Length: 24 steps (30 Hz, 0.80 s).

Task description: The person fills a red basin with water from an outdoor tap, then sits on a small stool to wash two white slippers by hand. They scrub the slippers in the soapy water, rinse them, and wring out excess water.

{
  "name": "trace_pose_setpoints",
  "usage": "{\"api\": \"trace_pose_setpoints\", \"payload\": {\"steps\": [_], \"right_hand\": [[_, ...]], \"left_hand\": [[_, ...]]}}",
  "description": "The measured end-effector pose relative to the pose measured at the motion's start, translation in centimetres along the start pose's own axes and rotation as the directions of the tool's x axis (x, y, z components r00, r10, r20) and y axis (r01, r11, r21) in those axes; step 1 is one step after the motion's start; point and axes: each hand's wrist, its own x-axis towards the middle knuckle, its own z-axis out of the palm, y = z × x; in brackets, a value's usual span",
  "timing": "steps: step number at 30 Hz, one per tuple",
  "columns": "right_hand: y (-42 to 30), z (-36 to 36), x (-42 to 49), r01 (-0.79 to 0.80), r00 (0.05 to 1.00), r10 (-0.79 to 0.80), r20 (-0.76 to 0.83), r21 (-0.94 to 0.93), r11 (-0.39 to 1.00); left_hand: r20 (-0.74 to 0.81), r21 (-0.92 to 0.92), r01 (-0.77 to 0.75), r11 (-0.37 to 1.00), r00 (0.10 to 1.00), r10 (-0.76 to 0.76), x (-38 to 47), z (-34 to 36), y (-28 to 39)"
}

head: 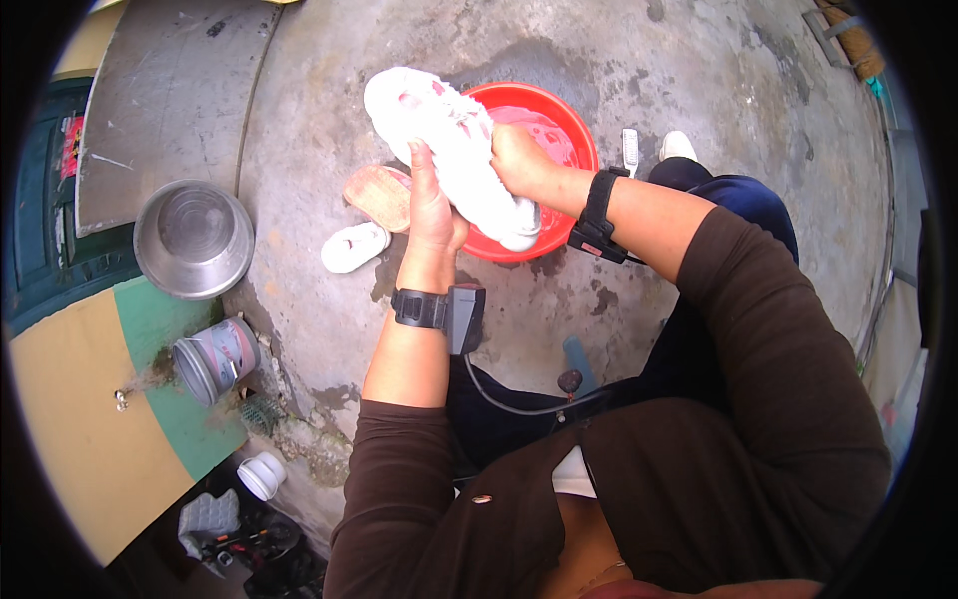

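Note:
A white shoe [449, 142], overexposed in places, is held up over the near left part of a red plastic basin [587, 142] with water in it. My left hand [432, 198] grips the shoe's side from below, thumb laid along it. At the shoe's other side is my right hand [520, 161], its fingers curled at the opening and partly hidden; whether they grip the shoe or something inside it does not show. On the concrete, left of the basin, lie a second white shoe [353, 248] and a worn wooden board [378, 195].
A white brush [630, 150] lies right of the basin, near my shoe [677, 146]. Farther left are a metal basin [194, 239], a tipped plastic bucket [217, 359] and a small white bucket [262, 476]. A cable hangs from my left wrist device [465, 318].

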Motion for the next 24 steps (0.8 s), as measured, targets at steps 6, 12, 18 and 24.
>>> {"api": "trace_pose_setpoints", "payload": {"steps": [6, 12, 18, 24], "right_hand": [[1.4, 0.4, -0.6, -0.128, 0.985, 0.136, 0.108, -0.079, 0.989], [2.2, 0.1, -0.5, -0.142, 0.973, 0.169, 0.156, -0.171, 0.975], [1.8, 1.8, 0.2, -0.078, 0.996, 0.072, 0.057, 0.107, 0.991], [0.0, 0.2, -1.2, -0.524, 0.826, 0.465, 0.32, 0.129, 0.842]], "left_hand": [[-0.042, 0.049, 0.058, 0.997, 0.998, -0.056, 0.2, -0.9, -1.3], [-0.06, 0.015, 0.073, 0.997, 0.996, -0.072, 0.4, -0.9, -1.6], [-0.045, -0.04, -0.049, 0.998, 0.998, 0.047, 0.6, -0.7, 0.2], [-0.052, 0.106, -0.262, 0.959, 0.962, 0.268, 0.8, -1.1, 0.9]]}}
